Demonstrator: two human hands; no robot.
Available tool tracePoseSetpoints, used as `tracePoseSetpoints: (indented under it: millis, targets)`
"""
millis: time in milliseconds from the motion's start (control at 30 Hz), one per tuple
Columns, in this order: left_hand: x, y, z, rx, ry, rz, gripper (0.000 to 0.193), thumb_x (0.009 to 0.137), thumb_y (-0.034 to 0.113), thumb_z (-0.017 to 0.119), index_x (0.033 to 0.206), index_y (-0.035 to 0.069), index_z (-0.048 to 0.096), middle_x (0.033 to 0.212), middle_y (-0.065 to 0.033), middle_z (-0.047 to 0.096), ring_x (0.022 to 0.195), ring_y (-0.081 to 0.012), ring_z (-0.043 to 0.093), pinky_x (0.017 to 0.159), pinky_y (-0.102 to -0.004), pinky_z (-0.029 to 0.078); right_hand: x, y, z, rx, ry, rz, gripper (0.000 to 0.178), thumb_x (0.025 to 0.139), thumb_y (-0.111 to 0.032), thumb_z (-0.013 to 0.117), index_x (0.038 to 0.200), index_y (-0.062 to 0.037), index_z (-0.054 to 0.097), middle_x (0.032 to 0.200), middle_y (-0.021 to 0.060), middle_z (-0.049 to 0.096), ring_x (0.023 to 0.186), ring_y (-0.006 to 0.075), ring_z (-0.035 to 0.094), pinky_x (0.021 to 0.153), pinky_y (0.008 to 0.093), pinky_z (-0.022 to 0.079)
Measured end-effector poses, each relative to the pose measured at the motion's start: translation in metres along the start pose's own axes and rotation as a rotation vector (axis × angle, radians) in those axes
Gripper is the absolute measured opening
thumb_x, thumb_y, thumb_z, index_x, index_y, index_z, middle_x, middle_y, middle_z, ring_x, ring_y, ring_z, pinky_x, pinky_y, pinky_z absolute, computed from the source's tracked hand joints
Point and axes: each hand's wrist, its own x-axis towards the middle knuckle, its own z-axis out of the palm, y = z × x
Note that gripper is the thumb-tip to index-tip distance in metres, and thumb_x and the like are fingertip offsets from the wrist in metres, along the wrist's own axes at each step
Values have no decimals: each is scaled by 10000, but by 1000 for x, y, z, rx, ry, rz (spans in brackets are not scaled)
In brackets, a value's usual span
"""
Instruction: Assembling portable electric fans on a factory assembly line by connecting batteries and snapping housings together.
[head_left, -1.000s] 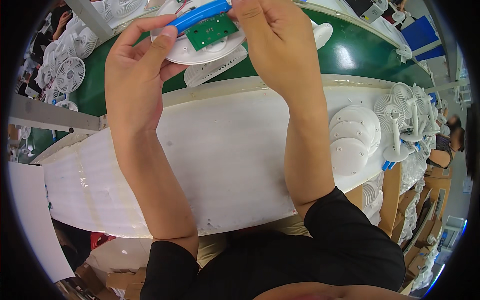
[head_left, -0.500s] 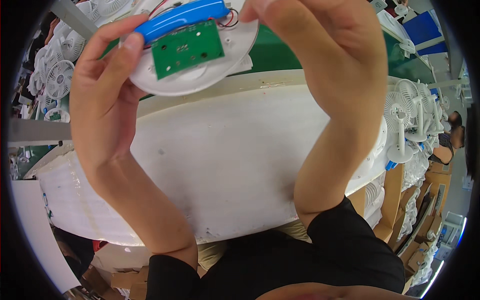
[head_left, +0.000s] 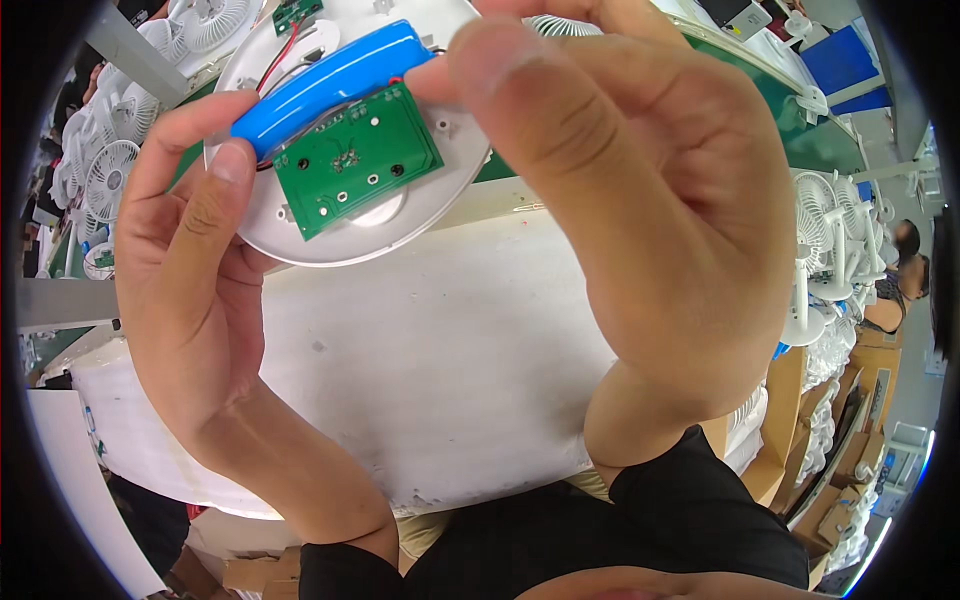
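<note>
A single head-worn fisheye camera looks steeply down, very close above the white worktable [head_left: 440, 370]; straight edges curve toward the dark round rim beyond the table.

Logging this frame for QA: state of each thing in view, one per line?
white round base: held up off the table, open side to the camera
green circuit board: seated in the base, bare
blue battery cell: lying across the base, wired
left hand: gripping the base rim
right hand: fingers on the battery end

You see a smooth white plastic disc [head_left: 330, 235], a matt green circuit board [head_left: 358, 165], a glossy blue battery [head_left: 325, 85], and a scuffed, matt white worktop [head_left: 440, 370].
</note>
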Motion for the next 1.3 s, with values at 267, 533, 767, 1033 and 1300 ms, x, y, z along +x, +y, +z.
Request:
tracePoseSetpoints:
  millis: [267,533,767,1033,1300]
  targets:
    - [-8,14,0,-33,69,0,244,989,114,546,1210,10,540,1120,-154,645,907,-161,669,821,-251,566,5,-2,10,527,52,210,186,884,-92,616,760,41,657,664,83,567,623,126,453,531,283,368]
    - [1,-4,-9,-110,133,-12,224,968,81,559,1167,-22,561,1038,-168,669,817,-165,671,730,-246,580,8,15,44,169,152,-69,307,879,-129,582,613,15,533,585,122,509,581,248,431,537,369,361]
    - [25,-24,-56,-61,158,9,268,984,119,551,1187,-57,566,1132,-158,635,947,-165,643,835,-242,543,33,30,80,9,298,-209,238,811,-134,589,639,30,571,652,171,570,661,339,500,625,422,430]
    - [81,-63,-88,62,69,39,259,974,146,582,1157,-36,606,1115,-138,642,930,-172,640,812,-238,546,-5,24,13,-107,383,215,143,885,-108,581,919,17,641,634,26,524,569,83,417,523,222,318]
    - [108,-66,-78,137,-54,-29,218,947,133,617,1121,6,643,1039,-131,664,853,-164,649,744,-224,555,-165,123,12,-699,605,451,312,855,-159,636,1130,-14,616,1001,109,601,850,224,573,760,321,488]
